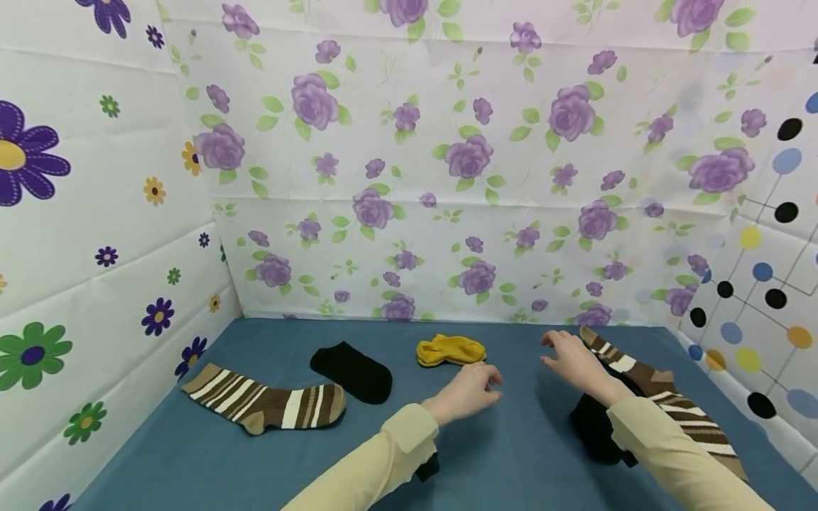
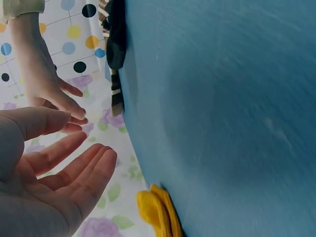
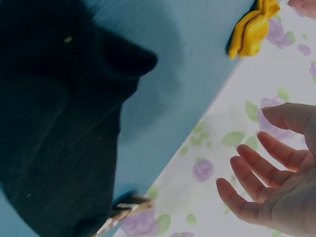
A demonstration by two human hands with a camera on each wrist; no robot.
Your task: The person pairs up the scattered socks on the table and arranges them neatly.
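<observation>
My left hand (image 1: 465,392) hovers over the cloth just in front of a folded yellow pair of socks (image 1: 450,350), its fingers loosely bent and holding nothing. Farther right, my right hand (image 1: 578,363) is above the surface beside a brown, white and tan striped sock (image 1: 699,422) and a black sock (image 1: 591,429), partly hidden by the forearm. In the right wrist view that black sock (image 3: 59,118) looms large, apart from the relaxed fingers (image 3: 252,170). At the left lie another striped sock (image 1: 271,403) and another black sock (image 1: 353,372).
A blue cloth (image 1: 505,454) covers the table. Flower-printed sheeting (image 1: 409,241) stands along the back, with more printed sheeting on the left (image 1: 115,284) and a dotted sheet (image 1: 767,284) on the right.
</observation>
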